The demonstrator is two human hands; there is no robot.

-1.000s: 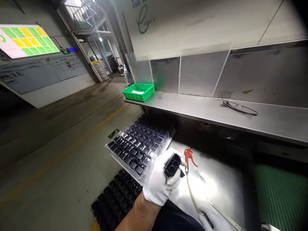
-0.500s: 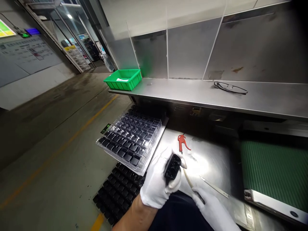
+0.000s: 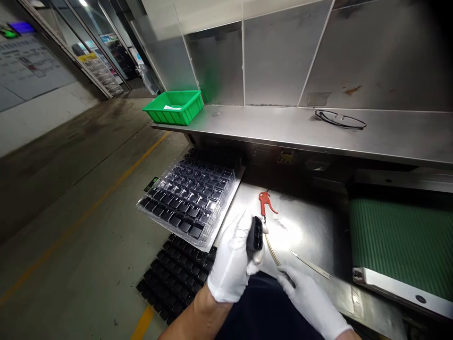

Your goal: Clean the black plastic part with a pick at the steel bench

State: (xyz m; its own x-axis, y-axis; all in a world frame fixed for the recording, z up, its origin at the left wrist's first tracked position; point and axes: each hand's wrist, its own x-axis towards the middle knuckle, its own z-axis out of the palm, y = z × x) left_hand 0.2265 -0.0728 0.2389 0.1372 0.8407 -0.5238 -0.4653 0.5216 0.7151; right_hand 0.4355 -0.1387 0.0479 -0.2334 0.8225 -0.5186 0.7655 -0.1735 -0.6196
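Note:
My left hand (image 3: 231,257), in a white glove, is shut on a black plastic connector housing (image 3: 255,234), held upright with its narrow side toward me. My right hand (image 3: 307,302), also gloved, grips a slim dark piece (image 3: 287,277) whose exact kind I cannot make out. A pair of steel tweezers (image 3: 311,264) lies on the steel bench (image 3: 311,222) just past my right fingers. A red air blow gun (image 3: 265,203) rests beyond both hands, and its hose (image 3: 272,251) runs down toward my right hand.
To the left, a clear blister tray (image 3: 187,200) of black parts overlaps a black tray (image 3: 173,276). A green belt (image 3: 399,241) runs to the right. Above stands a steel shelf (image 3: 300,127) with a green bin (image 3: 173,107) and a black cable (image 3: 340,119).
The whole scene has slid left and upward in view. My left hand has turned the housing from its open end to its narrow side. My right hand has come further into view.

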